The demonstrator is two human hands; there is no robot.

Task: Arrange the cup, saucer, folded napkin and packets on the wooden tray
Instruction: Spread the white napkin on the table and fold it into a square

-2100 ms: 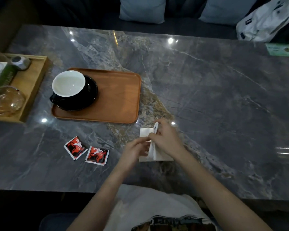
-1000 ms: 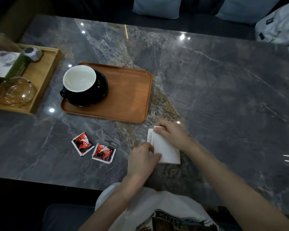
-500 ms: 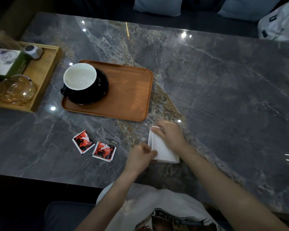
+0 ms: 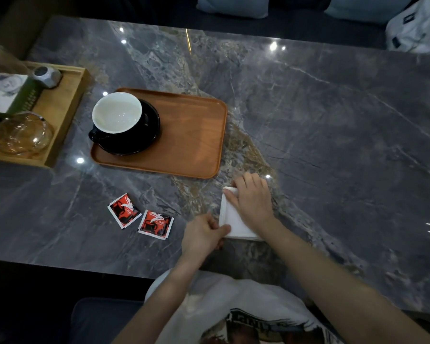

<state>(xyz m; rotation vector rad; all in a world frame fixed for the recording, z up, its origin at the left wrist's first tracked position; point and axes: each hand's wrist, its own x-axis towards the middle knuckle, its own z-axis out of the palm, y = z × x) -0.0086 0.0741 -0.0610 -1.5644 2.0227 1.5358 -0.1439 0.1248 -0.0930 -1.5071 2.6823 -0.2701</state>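
A white folded napkin [image 4: 232, 220] lies on the marble table just below the wooden tray's right corner. My right hand [image 4: 252, 198] presses flat on its top and right side. My left hand [image 4: 204, 234] pinches the napkin's lower left corner. The brown wooden tray [image 4: 191, 140] holds a black cup with a white inside [image 4: 117, 116] on a black saucer [image 4: 148, 135], at the tray's left end. Two red packets [image 4: 124, 211] [image 4: 156, 224] lie side by side on the table, left of my left hand.
A lighter wooden tray [image 4: 57, 112] at the far left carries a glass vessel [image 4: 23, 134], a green and white box [image 4: 5, 94] and a small grey object [image 4: 46, 76]. Cushions and a white bag [image 4: 417, 28] sit beyond the table's far edge.
The standing napkin fold has been laid flat. My right hand now presses on it and my left hand has slid to its lower left corner. The camera view shifted slightly.
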